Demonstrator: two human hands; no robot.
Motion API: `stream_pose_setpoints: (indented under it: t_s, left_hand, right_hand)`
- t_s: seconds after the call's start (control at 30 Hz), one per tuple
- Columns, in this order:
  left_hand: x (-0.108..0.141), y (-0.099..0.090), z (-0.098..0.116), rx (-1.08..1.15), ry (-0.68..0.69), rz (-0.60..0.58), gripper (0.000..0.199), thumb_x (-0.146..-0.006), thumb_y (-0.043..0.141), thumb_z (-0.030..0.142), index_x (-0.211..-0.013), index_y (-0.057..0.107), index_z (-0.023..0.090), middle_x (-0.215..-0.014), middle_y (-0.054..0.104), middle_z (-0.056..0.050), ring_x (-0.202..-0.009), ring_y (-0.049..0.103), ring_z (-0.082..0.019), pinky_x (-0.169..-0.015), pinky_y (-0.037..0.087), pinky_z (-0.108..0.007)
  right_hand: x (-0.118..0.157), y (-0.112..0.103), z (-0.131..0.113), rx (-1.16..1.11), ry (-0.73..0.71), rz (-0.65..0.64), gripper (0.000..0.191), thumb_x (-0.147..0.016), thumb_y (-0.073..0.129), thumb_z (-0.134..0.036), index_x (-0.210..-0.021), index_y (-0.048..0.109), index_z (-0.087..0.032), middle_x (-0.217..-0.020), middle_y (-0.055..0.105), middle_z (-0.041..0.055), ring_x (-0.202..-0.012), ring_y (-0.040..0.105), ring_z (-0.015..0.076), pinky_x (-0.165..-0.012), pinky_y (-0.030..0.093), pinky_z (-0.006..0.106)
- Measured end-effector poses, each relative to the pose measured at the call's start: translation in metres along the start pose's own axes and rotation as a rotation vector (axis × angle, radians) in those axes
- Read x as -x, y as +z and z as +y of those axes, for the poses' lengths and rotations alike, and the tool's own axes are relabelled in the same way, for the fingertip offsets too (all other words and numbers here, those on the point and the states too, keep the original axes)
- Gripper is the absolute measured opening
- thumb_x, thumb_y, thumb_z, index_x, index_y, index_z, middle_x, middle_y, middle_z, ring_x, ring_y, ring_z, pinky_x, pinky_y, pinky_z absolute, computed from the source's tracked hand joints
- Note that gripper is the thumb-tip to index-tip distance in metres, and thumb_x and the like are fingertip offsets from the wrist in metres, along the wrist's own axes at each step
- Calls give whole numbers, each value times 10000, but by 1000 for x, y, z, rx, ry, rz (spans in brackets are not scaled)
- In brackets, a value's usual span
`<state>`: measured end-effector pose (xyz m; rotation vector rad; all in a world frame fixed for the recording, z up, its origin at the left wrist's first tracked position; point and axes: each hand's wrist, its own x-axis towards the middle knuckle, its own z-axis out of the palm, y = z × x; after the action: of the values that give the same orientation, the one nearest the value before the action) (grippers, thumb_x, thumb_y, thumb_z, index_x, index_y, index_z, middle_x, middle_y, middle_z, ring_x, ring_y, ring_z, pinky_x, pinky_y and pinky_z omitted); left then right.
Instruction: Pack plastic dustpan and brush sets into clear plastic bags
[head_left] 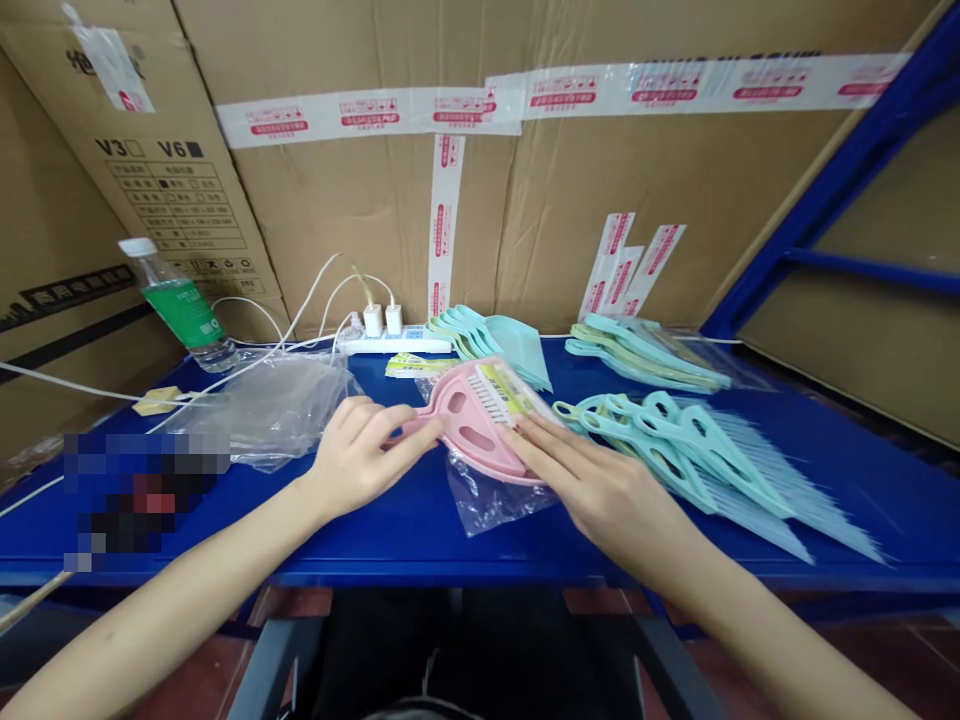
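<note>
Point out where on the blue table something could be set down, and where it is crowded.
Bare patches show on the blue table between the forearms, nearer than the pink dustpan set, and right of the turquoise brushes. It is crowded behind the set, with turquoise dustpans and a power strip, and at left, with plastic bags.

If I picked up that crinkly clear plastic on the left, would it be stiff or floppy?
Probably floppy: the plastic lies wrinkled, with loose, uneven edges. It's likely light too, since it looks thin and see-through. Its shiny surface might make it a bit slippery.
</note>
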<state>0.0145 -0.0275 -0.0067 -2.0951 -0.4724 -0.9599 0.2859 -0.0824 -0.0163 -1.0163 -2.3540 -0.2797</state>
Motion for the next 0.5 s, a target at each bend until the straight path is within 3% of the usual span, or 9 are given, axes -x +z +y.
stream_pose_setpoints:
  t_s: [0.1, 0.27, 0.37, 0.5]
  left_hand:
    - [1, -3, -3, -24, -87, 56, 492, -876, 630, 224, -1345, 482, 242, -1022, 615, -82, -898, 550, -221, -768, 432, -352]
    - [2, 2, -11, 54, -183, -96, 608, -896, 542, 157, -1460, 326, 220, -1098, 608, -110, -924, 577, -237, -771, 448, -364]
    - [2, 5, -12, 89, -188, -152, 532, -896, 518, 137, -1407, 388, 208, -1062, 628, -98, -887, 580, -230, -739, 450, -355]
    - [1, 8, -12, 111, -91, -263, 302, -918, 474, 128, -1205, 558, 168, -975, 649, -93, -852, 569, -223, -713, 434, -346]
  right_hand:
    - [7, -15, 7, 34, 26, 42, 623, -872, 380, -21, -1390, 538, -328, -1368, 601, 23, -1270, 552, 237, -1031, 520, 430]
    - [16, -45, 39, 154, 173, 100, 505, -916, 379, -138, -1340, 591, -311, -1319, 644, 30, -1177, 630, 250, -925, 583, 418]
    - [14, -67, 64, 207, 392, 89, 451, -906, 427, -212, -1303, 631, -275, -1221, 709, 61, -1006, 719, 268, -866, 584, 410]
    - [2, -89, 95, 299, 693, 7, 430, -846, 485, -122, -1219, 689, -187, -968, 786, 107, -742, 732, 236, -717, 556, 336]
